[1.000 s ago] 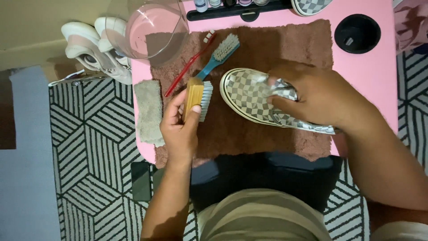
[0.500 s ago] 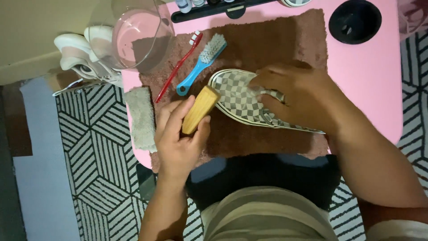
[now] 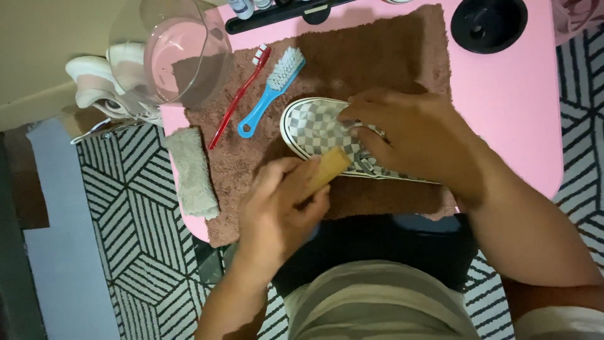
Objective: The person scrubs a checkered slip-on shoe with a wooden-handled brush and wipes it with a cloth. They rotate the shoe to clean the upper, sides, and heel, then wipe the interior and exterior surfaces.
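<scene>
A grey-and-white checkered slip-on shoe (image 3: 314, 129) lies on a brown towel (image 3: 377, 63) spread over a pink table (image 3: 516, 101). My right hand (image 3: 415, 138) grips the shoe across its middle and covers most of it. My left hand (image 3: 283, 208) is wrapped around a wooden-backed brush (image 3: 327, 170), whose end rests against the near side of the shoe. The brush's bristles are hidden.
A blue-handled brush (image 3: 270, 94) and a red toothbrush (image 3: 239, 94) lie on the towel left of the shoe. A clear bowl (image 3: 170, 50) stands at the table's far left, a folded cloth (image 3: 192, 170) at its left edge, a black round object (image 3: 487, 25) at far right. Pale shoes (image 3: 94, 82) sit on the patterned rug.
My left hand has carried the wooden brush rightward until it meets the shoe's side. My right hand has kept its hold on the shoe.
</scene>
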